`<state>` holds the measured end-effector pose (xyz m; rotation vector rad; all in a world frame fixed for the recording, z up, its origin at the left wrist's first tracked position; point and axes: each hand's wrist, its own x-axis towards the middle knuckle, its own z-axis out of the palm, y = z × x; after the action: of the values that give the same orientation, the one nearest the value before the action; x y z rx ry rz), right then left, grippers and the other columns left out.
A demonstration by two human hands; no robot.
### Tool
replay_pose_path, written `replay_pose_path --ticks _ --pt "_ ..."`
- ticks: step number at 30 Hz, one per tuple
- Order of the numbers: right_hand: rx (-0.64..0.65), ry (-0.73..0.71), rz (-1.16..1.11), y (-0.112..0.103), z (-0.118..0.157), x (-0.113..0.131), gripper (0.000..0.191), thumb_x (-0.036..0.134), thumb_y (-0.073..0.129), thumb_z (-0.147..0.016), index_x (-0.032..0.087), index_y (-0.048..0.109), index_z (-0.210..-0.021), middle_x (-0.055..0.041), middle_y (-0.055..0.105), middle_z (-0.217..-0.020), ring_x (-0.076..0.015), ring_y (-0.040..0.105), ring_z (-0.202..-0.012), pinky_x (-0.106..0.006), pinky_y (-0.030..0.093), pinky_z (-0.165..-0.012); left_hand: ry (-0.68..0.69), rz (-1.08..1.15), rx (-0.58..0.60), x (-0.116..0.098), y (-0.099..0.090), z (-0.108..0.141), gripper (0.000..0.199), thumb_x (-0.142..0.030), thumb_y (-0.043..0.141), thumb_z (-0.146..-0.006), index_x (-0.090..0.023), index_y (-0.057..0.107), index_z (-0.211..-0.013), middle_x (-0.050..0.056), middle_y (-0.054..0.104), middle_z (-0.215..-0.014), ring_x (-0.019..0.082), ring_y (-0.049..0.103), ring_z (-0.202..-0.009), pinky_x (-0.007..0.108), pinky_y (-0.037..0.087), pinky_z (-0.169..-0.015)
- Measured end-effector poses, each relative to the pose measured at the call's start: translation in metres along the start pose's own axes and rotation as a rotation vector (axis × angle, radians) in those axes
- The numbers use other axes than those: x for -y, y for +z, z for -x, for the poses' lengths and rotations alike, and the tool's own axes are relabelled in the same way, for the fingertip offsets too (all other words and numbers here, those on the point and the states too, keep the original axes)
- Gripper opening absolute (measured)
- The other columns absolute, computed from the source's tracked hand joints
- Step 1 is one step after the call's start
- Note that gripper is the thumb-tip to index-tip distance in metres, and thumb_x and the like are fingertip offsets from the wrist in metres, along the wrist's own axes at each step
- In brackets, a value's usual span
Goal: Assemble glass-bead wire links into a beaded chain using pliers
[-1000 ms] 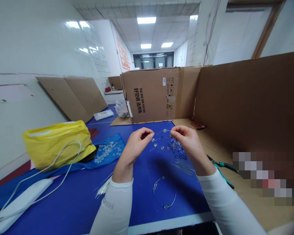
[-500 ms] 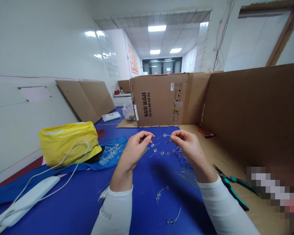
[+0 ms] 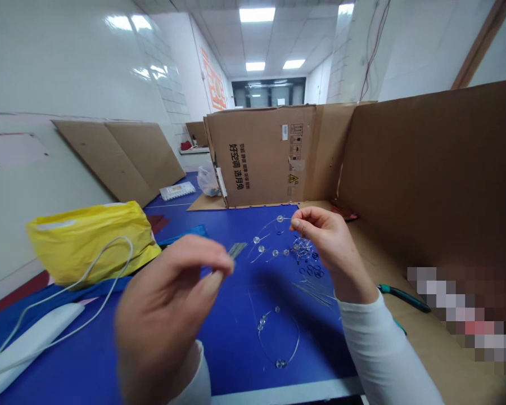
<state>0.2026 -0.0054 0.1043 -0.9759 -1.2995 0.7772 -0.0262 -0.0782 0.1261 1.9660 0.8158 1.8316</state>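
At near left: the left hand (image 3: 168,309) is showing blurred; whether its fingers are gripping anything, cannot tell. On the blue table (image 3: 231,343): one beaded wire loop (image 3: 280,364) is lying. Beyond, above: right hand (image 3: 322,233), fingers are pinching one clear-beaded wire (image 3: 280,219). Behind: one cardboard box (image 3: 265,157) is standing.
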Motion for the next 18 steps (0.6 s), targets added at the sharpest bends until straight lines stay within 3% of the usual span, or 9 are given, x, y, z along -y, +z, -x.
replay_pose_path --ticks 5,9,18 --pt "-0.012 -0.001 -0.040 -0.004 -0.002 -0.004 0.015 0.034 0.071 -0.069 0.019 0.067 -0.068 -0.0007 0.063 -0.065 -0.0121 0.048 -0.058 -0.029 0.036 -0.056 -0.130 -0.244 0.206 0.048 0.017 -0.029 0.011 -0.027 0.068 -0.087 -0.021 0.071 -0.095 0.002 0.071 -0.090 0.016 0.065 -0.080 0.029 0.054 -0.075" --pt "-0.010 0.028 -0.057 -0.006 -0.006 -0.009 0.017 0.035 0.072 -0.068 0.019 0.067 -0.068 -0.0009 0.063 -0.063 -0.0120 0.047 -0.057 -0.029 0.034 -0.055 -0.156 -0.298 0.240 0.064 0.028 -0.034 0.012 -0.027 0.066 -0.087 -0.020 0.070 -0.095 0.003 0.072 -0.092 0.016 0.065 -0.080 0.031 0.053 -0.077" --pt "0.063 0.189 -0.135 0.006 -0.013 -0.024 0.022 0.037 0.076 -0.060 0.018 0.066 -0.064 -0.0015 0.063 -0.060 -0.0109 0.043 -0.053 -0.028 0.029 -0.053 -0.309 -0.186 0.233 0.088 0.039 -0.035 0.015 -0.029 0.061 -0.090 -0.019 0.071 -0.096 0.005 0.074 -0.094 0.019 0.067 -0.085 0.032 0.052 -0.079"
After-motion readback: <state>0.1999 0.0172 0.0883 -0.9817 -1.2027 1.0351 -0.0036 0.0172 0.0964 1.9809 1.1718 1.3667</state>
